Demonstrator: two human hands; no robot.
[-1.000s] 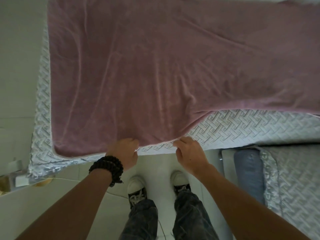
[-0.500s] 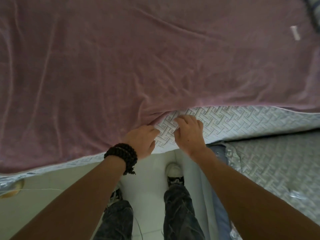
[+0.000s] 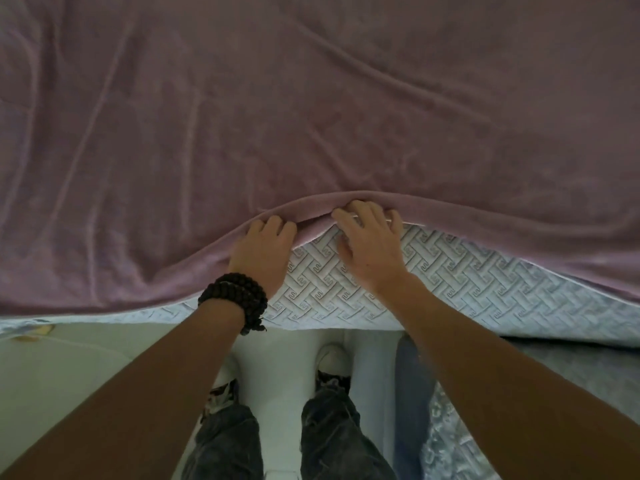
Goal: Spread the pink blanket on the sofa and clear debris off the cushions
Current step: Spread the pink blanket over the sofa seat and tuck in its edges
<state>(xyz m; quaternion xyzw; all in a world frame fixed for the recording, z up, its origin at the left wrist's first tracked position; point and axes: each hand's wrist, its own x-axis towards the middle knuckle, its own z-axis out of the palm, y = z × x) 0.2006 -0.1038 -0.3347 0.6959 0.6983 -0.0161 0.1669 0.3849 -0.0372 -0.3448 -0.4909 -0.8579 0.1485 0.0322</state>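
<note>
Both hands (image 3: 263, 251) under pink blanket (image 3: 311, 109) edge

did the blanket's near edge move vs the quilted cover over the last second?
Yes. The pink blanket edge between the left hand and right hand has been pushed away from the person, baring more of the quilted cover.

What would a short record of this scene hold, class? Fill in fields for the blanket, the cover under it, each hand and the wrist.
blanket: pink blanket spread wide, near edge bowed away from the person
cover: pale woven-pattern cushion cover bare at the near edge
left hand: left hand at the blanket hem, fingertips tucked under
right hand: right hand at the hem, fingers spread
wrist: dark bead bracelet on the left
</note>
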